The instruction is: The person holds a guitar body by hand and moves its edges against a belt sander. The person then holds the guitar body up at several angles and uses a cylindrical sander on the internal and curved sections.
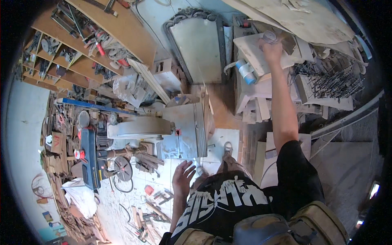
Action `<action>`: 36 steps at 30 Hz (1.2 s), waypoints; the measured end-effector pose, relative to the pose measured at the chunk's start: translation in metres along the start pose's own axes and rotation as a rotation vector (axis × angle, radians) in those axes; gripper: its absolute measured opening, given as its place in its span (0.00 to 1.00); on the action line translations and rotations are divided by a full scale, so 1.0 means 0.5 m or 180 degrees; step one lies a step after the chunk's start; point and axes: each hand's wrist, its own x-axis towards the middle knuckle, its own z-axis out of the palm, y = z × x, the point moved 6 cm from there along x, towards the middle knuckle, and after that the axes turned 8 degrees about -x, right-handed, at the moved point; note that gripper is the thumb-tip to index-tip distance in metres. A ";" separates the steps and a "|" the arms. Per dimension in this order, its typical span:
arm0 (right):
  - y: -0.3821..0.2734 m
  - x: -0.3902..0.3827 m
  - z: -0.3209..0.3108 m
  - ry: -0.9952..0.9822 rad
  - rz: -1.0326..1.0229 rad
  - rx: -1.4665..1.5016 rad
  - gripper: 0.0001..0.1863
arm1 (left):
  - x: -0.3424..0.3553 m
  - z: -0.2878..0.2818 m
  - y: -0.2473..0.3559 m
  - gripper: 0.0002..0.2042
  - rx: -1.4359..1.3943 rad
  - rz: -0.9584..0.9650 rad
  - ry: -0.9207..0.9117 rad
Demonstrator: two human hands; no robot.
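My right arm reaches far forward to a dusty pale board (250,45) on a cluttered bench. There my right hand (272,50) is closed around a small round grey thing with a pale rim (269,36), perhaps a tin or a roll; its kind is not clear. Beside that board lies a blue and white cylinder (246,72). My left hand (183,176) hangs low near my body, empty, with its fingers apart. Nearest to it is the grey metal table (179,130) of a machine that looks like a bandsaw, with a red insert and a slot.
A mirror in a dark carved frame (197,45) leans against the back wall. Wooden shelves (69,61) full of tools stand at the left. Dark metal bits (335,81) pile up at the right. A blue toolbox (90,159) and clamps (161,198) are at the left.
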 end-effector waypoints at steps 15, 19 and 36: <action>-0.160 -0.202 -0.081 -0.0335 0.0203 0.0710 0.16 | 0.060 0.041 0.027 0.22 0.0121 -0.0060 -0.0435; -0.194 -0.268 -0.148 -0.0205 0.0244 0.0492 0.15 | 0.113 0.081 0.024 0.18 0.0562 0.0084 -0.0605; -0.226 -0.481 -0.462 -0.0121 0.0810 0.0239 0.12 | 0.442 0.484 -0.254 0.31 0.4174 0.1964 -0.2387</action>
